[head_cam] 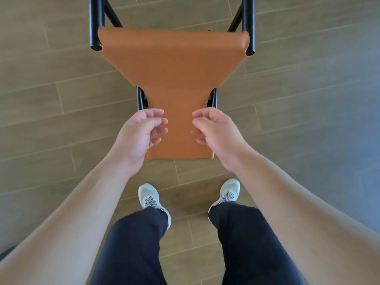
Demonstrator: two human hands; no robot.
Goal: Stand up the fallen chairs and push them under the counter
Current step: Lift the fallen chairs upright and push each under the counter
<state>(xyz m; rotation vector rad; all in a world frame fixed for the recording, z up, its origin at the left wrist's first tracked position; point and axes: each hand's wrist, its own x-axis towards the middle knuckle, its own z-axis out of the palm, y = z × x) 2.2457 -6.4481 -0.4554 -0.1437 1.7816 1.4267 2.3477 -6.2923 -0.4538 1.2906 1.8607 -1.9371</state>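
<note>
Neither of our hands has hold of anything: our left hand (141, 132) and right hand (213, 132) hover with fingers loosely curled toward each other, just above the near, narrow end of the tan leather chair with a black tubular metal frame (174, 79). We cannot tell whether the fingertips touch the leather. Seen from above, the chair's leather panel is wide at its far end and tapers toward us. Black tubes flank its far corners on the left and right, and shorter black bars show beside the narrow waist. It sits on the brown wood-plank floor (61, 99), directly ahead of our two pale grey lace-up sneakers (151, 199) and dark trouser legs (135, 247).
</note>
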